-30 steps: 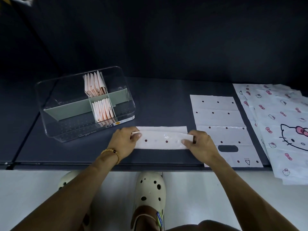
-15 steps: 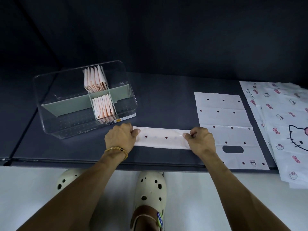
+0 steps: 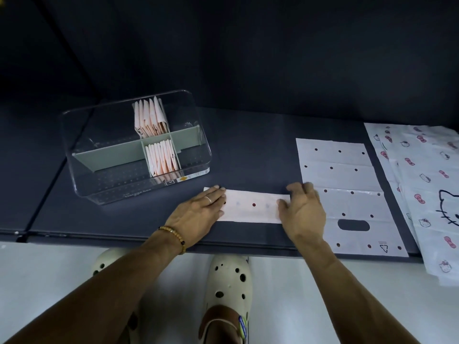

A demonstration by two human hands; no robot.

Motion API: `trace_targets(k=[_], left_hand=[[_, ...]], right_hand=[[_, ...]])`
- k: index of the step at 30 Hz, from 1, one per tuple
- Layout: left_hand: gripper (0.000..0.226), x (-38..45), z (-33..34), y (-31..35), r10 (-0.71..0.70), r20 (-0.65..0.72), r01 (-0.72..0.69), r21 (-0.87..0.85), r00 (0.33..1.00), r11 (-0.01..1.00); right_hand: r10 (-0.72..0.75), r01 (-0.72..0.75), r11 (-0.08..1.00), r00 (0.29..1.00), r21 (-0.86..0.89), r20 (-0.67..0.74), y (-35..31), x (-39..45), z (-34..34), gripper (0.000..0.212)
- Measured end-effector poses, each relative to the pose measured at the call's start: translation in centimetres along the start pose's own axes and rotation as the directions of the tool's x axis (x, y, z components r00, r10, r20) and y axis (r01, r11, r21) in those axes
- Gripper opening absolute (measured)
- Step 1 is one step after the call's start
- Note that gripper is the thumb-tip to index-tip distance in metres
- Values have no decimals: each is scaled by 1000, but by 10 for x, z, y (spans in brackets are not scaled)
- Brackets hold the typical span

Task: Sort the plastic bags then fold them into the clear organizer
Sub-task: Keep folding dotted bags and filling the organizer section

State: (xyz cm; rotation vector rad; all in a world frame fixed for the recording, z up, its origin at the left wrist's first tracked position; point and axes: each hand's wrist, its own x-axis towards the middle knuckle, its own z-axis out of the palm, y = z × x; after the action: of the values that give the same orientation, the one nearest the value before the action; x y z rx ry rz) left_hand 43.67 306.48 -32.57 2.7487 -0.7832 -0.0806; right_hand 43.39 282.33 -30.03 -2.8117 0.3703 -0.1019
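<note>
A white dotted plastic bag folded into a narrow strip [image 3: 252, 206] lies on the dark table near its front edge. My left hand [image 3: 198, 214] rests flat on the strip's left end, fingers straight. My right hand [image 3: 304, 212] presses the right end with spread fingers. The clear organizer [image 3: 99, 184] stands behind the left hand, with grey dividers. Folded bags stand upright in two middle compartments, a back stack [image 3: 150, 116] and a front stack [image 3: 162, 157].
A flat dotted bag [image 3: 345, 175] with a cut-out handle lies right of the strip. Several cat-print bags [image 3: 427, 184] overlap at the far right and hang over the table's front edge [image 3: 124, 238]. Below are a white floor and my shoes.
Both hands let go of the pinched strip ends and now lie flat on the strip, which has been folded down into a narrow band.
</note>
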Motion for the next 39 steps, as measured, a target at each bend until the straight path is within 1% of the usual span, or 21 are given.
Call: trace_targets(k=[1,2,3,4,5,7,11,16,17,20,22,24,26,28,29,31,33,34,36,37,39], left_hand=[[45,0,0,1,-2,8,2,-1,1000,1000],[45,0,1,1,-5,7,5,-2,1000,1000],[44,0,1,1,-8,-5,8,-8,1000,1000],[44,-1,1,1,-12,-15,12,-16,1000,1000],[45,-1,1,2,-15,-18,15,-25,1000,1000],[49,-3,1,2,-21,12,22,-29,1000,999],[49,-4,3,0,-38,24,38,-13,999,999],[51,-4,5,-4,-18,48,17,18,999,1000],[51,-3,5,-4,-22,56,21,11,998,1000],[50,-3,4,1,-43,71,42,17,997,999],[48,-8,1,7,-75,50,73,42,996,996],[44,-17,-3,16,-127,25,124,85,992,989],[37,-30,-4,22,-164,-45,168,130,985,977],[39,-43,-3,24,-183,-93,194,125,979,973],[46,-49,-4,23,-189,-71,196,111,979,974],[61,-58,-5,17,-183,35,181,49,982,982],[70,-65,-3,8,-123,140,124,-2,983,992],[67,-67,-4,5,-73,154,75,-3,985,997],[50,-68,-6,5,-1,101,2,-9,995,1000],[42,-69,-7,5,7,56,-7,-13,998,1000],[34,-66,-11,8,-10,8,10,-22,1000,1000]], right_hand=[[-146,143,988,987,-54,-62,-8,-6,2,29],[-281,274,959,954,-76,-101,-20,-13,6,34],[-395,389,918,913,-74,-98,-34,-18,13,39],[-473,472,881,880,-47,-42,-48,-23,21,43],[-511,512,859,858,2,42,-59,-29,31,47],[-506,503,862,844,63,177,-72,-40,46,52],[-518,518,855,846,39,125,-43,-39,48,48],[-463,471,882,876,-31,135,21,-27,25,47],[-441,452,891,885,-45,149,33,-25,19,47],[-355,392,913,900,-113,253,51,-20,9,53],[-335,377,913,911,-158,239,46,-20,5,52],[-383,403,904,912,-145,144,29,-27,1,45],[-493,497,859,868,-123,60,11,-37,5,32],[-558,563,817,827,-126,74,-4,-44,10,24],[-557,564,815,826,-132,90,-9,-46,11,24],[-538,546,826,838,-138,95,-12,-46,13,25],[-536,543,828,840,-140,92,-14,-47,13,25],[-540,548,825,837,-141,91,-14,-46,12,25],[-539,551,823,835,-140,114,-16,-47,11,25],[-539,552,823,833,-134,123,-18,-48,10,26],[-563,573,813,819,-100,112,-26,-53,8,29]])
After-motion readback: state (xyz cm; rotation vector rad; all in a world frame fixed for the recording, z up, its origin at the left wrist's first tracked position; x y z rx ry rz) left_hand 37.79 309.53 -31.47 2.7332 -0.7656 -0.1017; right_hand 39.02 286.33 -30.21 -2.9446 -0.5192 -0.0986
